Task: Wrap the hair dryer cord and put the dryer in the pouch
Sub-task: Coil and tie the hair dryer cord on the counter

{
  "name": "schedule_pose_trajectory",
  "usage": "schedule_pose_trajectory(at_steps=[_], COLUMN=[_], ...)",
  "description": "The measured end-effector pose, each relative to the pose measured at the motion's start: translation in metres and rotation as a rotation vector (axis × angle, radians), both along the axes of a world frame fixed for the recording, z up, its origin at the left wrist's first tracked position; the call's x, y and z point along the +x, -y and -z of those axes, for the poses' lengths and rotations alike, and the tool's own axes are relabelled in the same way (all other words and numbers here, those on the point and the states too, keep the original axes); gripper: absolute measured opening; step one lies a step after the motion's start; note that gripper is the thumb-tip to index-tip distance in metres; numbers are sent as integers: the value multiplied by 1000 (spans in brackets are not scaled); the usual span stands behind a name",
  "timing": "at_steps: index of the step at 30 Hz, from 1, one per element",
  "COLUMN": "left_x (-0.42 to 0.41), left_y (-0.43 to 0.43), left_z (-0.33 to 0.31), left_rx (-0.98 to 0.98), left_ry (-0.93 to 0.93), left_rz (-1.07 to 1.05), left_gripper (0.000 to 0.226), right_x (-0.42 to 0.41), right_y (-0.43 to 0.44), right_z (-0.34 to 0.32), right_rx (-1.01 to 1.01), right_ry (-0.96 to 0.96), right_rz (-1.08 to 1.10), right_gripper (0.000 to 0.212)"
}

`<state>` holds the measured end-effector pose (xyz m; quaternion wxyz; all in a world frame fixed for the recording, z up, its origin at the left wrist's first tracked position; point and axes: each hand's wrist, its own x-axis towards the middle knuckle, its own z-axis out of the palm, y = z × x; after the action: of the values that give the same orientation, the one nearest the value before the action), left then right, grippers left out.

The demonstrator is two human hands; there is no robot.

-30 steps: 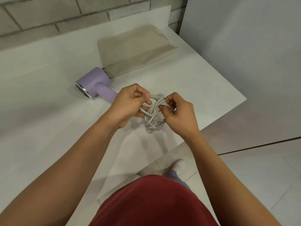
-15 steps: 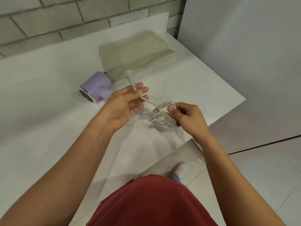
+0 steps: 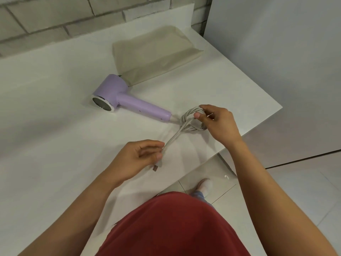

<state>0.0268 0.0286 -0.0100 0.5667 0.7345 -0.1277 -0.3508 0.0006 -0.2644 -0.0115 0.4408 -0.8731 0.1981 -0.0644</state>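
The lilac hair dryer (image 3: 118, 95) lies on its side on the white desk (image 3: 55, 126), its cord (image 3: 191, 119) mostly gathered into a coil just right of the handle's end. The right hand (image 3: 219, 124) has its fingers curled round that coil. The left hand (image 3: 136, 159) pinches the taut tail by the plug (image 3: 156, 166), nearer. Wrapping looks nearly finished; bagging in the flat beige pouch (image 3: 155, 52), farther back, remains.

We are stretching both bare arms forward. Our right hand (image 3: 218, 124) is reaching farther out, its thumb and fingers curling round the coiled cord (image 3: 185, 116). Our left hand (image 3: 140, 157) is staying closer to our body, palm turned inward, pinching the cord's loose end between thumb and fingers.
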Motion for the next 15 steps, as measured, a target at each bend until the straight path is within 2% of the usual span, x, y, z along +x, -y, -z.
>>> schedule_pose_trajectory(at_steps=[3, 9, 11, 13, 15], left_x=[4, 31, 47, 62, 72], left_y=[7, 44, 60, 75, 89], left_z=[5, -18, -29, -41, -46], left_rx=[74, 49, 75, 168, 316], left_ry=[110, 349, 467, 524, 616], left_rz=[1, -114, -67, 97, 294], left_gripper=[30, 26, 52, 88, 105], right_x=[1, 5, 5, 5, 4], right_y=[0, 2, 1, 1, 0], right_z=[0, -14, -19, -23, -26], right_rx=[11, 34, 51, 76, 89], right_ry=[39, 113, 155, 203, 248], right_rz=[11, 24, 20, 13, 1], right_gripper=[25, 27, 27, 25, 21])
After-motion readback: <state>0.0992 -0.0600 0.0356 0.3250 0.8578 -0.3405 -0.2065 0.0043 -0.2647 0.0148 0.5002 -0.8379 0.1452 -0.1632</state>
